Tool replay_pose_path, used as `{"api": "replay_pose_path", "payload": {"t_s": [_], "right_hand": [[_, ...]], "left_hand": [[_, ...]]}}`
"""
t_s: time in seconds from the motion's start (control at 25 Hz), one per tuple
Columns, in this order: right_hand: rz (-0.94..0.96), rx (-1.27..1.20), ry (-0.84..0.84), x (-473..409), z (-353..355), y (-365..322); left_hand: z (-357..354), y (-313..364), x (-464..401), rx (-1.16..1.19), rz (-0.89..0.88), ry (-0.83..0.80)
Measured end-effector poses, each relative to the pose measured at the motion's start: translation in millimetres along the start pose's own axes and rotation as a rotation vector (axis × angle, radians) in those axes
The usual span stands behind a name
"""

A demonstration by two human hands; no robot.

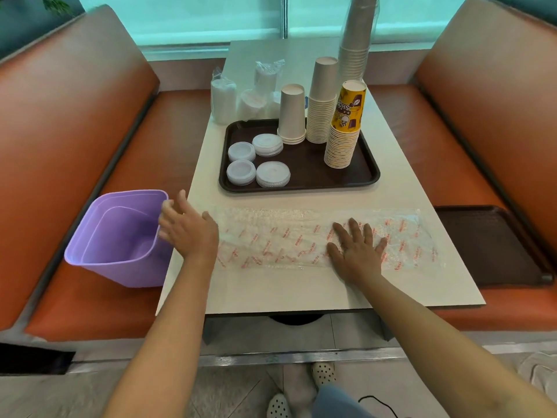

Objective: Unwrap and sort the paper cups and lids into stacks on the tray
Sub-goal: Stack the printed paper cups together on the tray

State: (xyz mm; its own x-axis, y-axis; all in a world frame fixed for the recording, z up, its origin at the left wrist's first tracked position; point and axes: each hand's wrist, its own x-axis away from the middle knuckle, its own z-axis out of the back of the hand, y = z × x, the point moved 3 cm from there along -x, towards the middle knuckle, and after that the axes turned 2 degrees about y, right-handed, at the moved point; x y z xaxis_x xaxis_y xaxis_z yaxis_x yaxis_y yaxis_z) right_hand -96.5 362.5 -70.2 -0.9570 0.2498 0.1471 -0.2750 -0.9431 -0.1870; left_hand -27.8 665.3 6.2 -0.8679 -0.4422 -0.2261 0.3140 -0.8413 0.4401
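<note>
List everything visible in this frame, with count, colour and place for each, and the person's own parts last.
tray: one, dark brown, mid-table
lid stacks: four, white, left half of the tray
plain cup stacks: two, off-white, upside down at the tray's back
printed cup stack: one, yellow top cup, tray's right side
wrapped cup stack: one, tall, in clear plastic, behind the tray
wrapped lid packs: several, white, behind the tray's left corner
plastic wrapper: one, clear with red print, flat on the near table
bin: one, purple, on the left bench
second tray: one, dark brown, on the right bench
left hand: open, between bin and wrapper
right hand: fingers spread flat on the wrapper
</note>
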Motion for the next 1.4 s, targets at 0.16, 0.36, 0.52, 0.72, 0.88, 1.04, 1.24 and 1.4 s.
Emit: {"api": "replay_pose_path", "payload": {"t_s": [0.16,0.36,0.52,0.72,0.88,1.04,1.24,1.4], "right_hand": [[0.002,-0.013,-0.017,-0.8,0.3,2.2],[-0.076,-0.075,0.011,-3.0,5.7,20.5],[-0.279,-0.031,-0.004,-4.3,14.2,59.7],[-0.434,-0.088,0.0,-13.0,17.8,80.2],[-0.505,0.0,-0.036,-21.5,30.2,106.3],[-0.328,0.009,0.108,-47.4,61.0,89.1],[-0.058,-0.306,0.318,-92.3,108.4,37.5],[-0.033,-0.668,0.203,-139.6,129.5,27.0]], "left_hand": [[-45.7,40.3,53.2,-0.179,-0.648,-0.366],[-73.2,-3.4,45.9,-0.342,-0.475,-0.623],[-60.3,-27.5,26.8,-0.349,-0.305,-0.582],[-53.8,-45.2,18.5,-0.334,-0.256,-0.548],[-47.2,-40.4,17.6,-0.427,-0.259,-0.557],[-27.0,30.9,9.5,-0.308,-0.254,-0.246],[-29.0,170.3,-2.2,0.251,-0.338,-0.263],[-39.4,258.7,-18.2,0.4,-0.526,-0.335]]}}
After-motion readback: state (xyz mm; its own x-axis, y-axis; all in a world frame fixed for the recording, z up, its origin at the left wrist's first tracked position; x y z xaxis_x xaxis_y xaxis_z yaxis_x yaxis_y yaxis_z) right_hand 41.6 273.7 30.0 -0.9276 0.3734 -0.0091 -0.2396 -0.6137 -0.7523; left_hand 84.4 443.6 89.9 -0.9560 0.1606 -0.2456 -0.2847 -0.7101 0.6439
